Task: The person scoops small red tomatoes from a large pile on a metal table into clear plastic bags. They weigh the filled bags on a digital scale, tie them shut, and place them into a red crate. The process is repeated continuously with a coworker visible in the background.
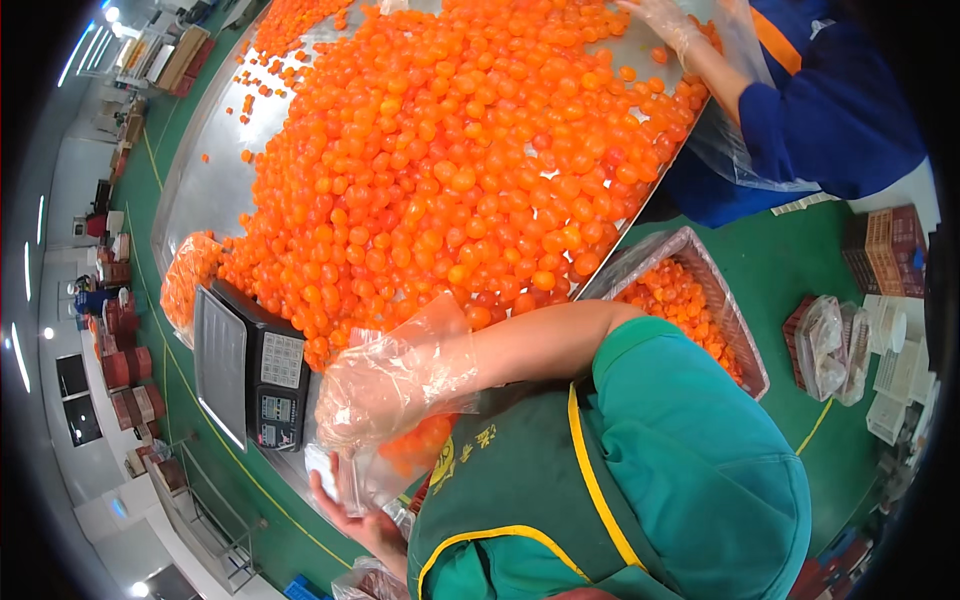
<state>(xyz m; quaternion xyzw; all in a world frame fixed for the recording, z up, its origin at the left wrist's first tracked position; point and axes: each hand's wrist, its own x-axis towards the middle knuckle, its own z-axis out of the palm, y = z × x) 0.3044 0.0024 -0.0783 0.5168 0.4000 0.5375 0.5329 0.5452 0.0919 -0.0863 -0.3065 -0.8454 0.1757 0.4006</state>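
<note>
My right hand (356,397), in a loose clear plastic glove, is beside the electronic scale (281,367) at the metal table's edge; its fingertips are hard to make out. Just below it, my bare left hand (367,525) holds a clear plastic bag (360,484) by its edge. Small orange fruits (416,442) show through plastic under my right wrist. A big heap of glossy, small orange fruits (450,165) covers much of the metal table (214,180). A filled clear bag of orange fruits (187,281) lies against the scale's far side.
A plastic-lined crate (739,330) with orange pieces stands on the green floor by the table. Across the heap, a co-worker in blue (832,105) reaches over the fruits with a gloved hand (664,26). Stacked crates (889,251) and a basket with plastic bags (821,345) are at the right.
</note>
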